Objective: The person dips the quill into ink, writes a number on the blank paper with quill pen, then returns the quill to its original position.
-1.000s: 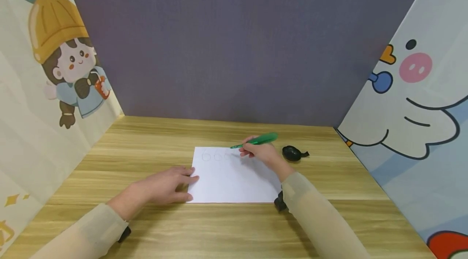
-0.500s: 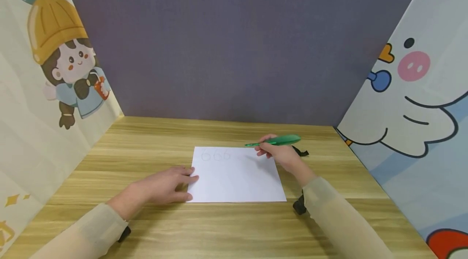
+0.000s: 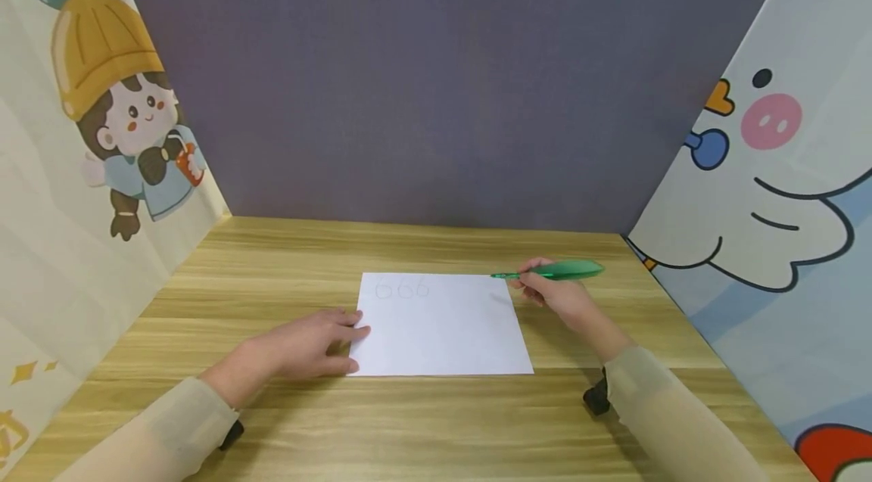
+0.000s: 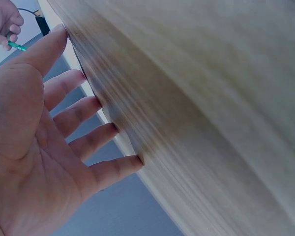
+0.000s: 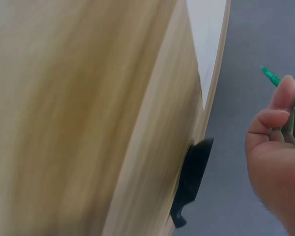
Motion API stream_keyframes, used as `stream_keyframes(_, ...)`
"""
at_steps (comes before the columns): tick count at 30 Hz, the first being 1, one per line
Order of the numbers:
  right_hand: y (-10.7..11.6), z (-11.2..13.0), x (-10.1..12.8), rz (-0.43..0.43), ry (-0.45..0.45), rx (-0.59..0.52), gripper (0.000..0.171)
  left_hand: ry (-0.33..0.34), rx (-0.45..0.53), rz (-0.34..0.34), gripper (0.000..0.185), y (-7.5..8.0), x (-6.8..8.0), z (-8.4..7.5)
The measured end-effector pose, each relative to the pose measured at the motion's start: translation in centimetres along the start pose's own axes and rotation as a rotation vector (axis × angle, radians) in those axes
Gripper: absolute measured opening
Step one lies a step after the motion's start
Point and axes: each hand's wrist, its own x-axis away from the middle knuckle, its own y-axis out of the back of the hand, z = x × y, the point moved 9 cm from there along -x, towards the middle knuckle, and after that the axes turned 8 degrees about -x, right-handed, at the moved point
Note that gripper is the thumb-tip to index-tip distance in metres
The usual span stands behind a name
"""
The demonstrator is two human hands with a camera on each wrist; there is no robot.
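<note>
A sheet of white paper (image 3: pixel 443 334) lies on the wooden table, with faint figures like "666" along its upper left. My left hand (image 3: pixel 309 344) rests at the paper's left edge, fingers spread and extended, fingertips down on it in the left wrist view. Beyond the sheet's upper right corner, my right hand (image 3: pixel 562 299) pinches a green feather-shaped pen (image 3: pixel 577 269). The pen points left, and its tip (image 5: pixel 263 70) stands clear above the table in the right wrist view. A black object (image 5: pixel 191 177) sits on the table below that hand; the head view hides it behind the hand.
The wooden table (image 3: pixel 422 429) reaches back to a dark grey-purple panel (image 3: pixel 422 88). Side panels with cartoon prints stand at left (image 3: pixel 41 240) and right (image 3: pixel 817 255). A black wrist device (image 3: pixel 596 397) shows under the right cuff.
My right hand has moved rightward with the pen, off the figures to past the paper's right corner, and now covers the black object. My left hand and the paper stay put.
</note>
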Motion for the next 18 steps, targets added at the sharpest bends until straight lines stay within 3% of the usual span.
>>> stream_keyframes(13,3.5,-0.4,2.2,-0.04,-0.022,0.043,0.021,0.015,0.008,0.012,0.068,-0.2,-0.1,0.2)
stream_keyframes(18,4.7,-0.4,2.7,-0.035,-0.017,0.06,0.032,0.005,-0.002,0.002,0.068,-0.2,-0.1,0.2)
